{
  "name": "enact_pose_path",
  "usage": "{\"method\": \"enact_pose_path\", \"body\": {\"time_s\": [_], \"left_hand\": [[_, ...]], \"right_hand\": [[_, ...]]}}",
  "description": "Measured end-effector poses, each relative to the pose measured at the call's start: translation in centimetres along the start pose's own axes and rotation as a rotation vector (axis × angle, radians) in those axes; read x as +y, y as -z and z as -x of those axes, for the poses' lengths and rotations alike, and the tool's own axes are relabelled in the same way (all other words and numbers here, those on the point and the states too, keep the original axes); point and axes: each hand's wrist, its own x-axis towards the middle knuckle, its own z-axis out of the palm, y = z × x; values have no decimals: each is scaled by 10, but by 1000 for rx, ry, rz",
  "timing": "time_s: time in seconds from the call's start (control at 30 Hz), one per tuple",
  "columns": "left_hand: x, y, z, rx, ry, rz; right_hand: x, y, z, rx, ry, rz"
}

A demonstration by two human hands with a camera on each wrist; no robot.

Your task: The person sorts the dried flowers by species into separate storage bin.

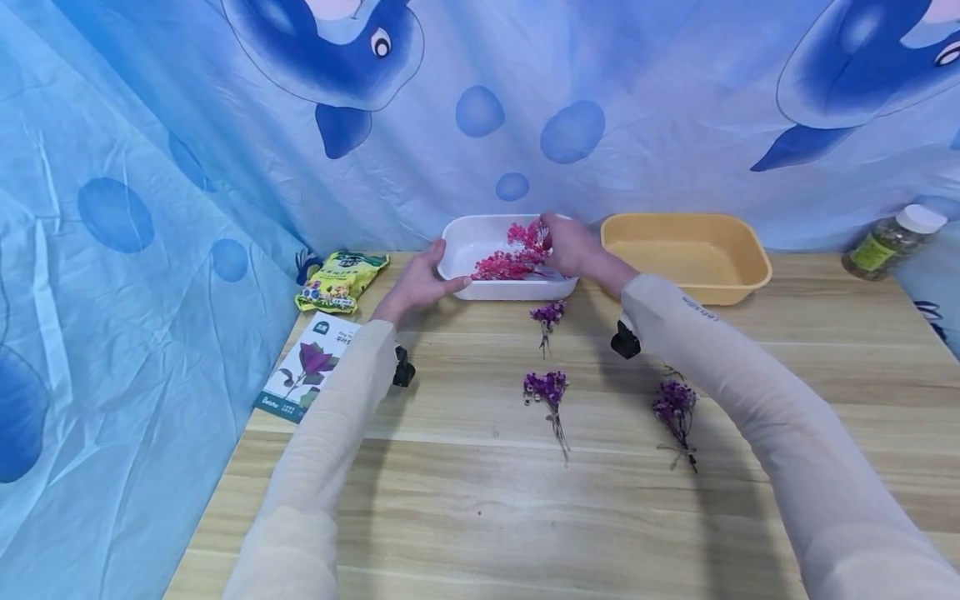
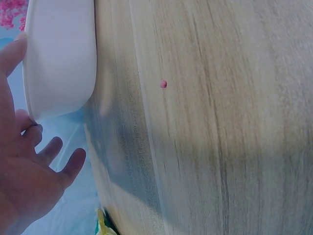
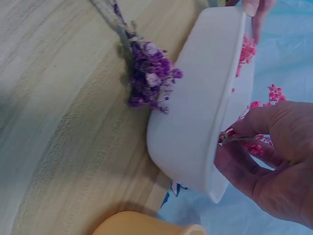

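Observation:
Over the right end of a white plastic basin (image 1: 517, 290), my right hand (image 1: 566, 246) pinches the tied stems of a small bunch of pink dried flowers (image 3: 255, 147) between thumb and fingers. More pink dried flowers (image 1: 498, 267) lie inside the basin, toward its front wall. My left hand (image 1: 420, 283) rests against the basin's left front corner, thumb along the rim and the other fingers spread loosely. Purple dried flower bunches lie on the table: one (image 1: 547, 313) just in front of the basin, another (image 1: 546, 387) nearer, and a third (image 1: 675, 404) beside my right forearm.
A yellow basin (image 1: 686, 293) stands right of the white one. At the left are a yellow-green packet (image 1: 341, 279) and a booklet with a purple flower (image 1: 311, 358). A white-lidded jar (image 1: 892, 242) stands far right. Blue whale-print cloth (image 1: 480, 167) hangs behind the wooden table (image 1: 465, 500).

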Motion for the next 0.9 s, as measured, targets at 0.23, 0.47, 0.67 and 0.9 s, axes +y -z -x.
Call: {"method": "enact_pose_path", "body": {"time_s": [0.23, 0.47, 0.67, 0.9], "left_hand": [[1, 0, 1, -2, 17, 0], [2, 0, 1, 2, 13, -13], [1, 0, 0, 4, 1, -20], [1, 4, 1, -15, 6, -34]], "right_hand": [[4, -9, -5, 14, 17, 18], [7, -11, -3, 16, 25, 42], [8, 0, 10, 13, 36, 17], [28, 21, 40, 99, 96, -66]]}}
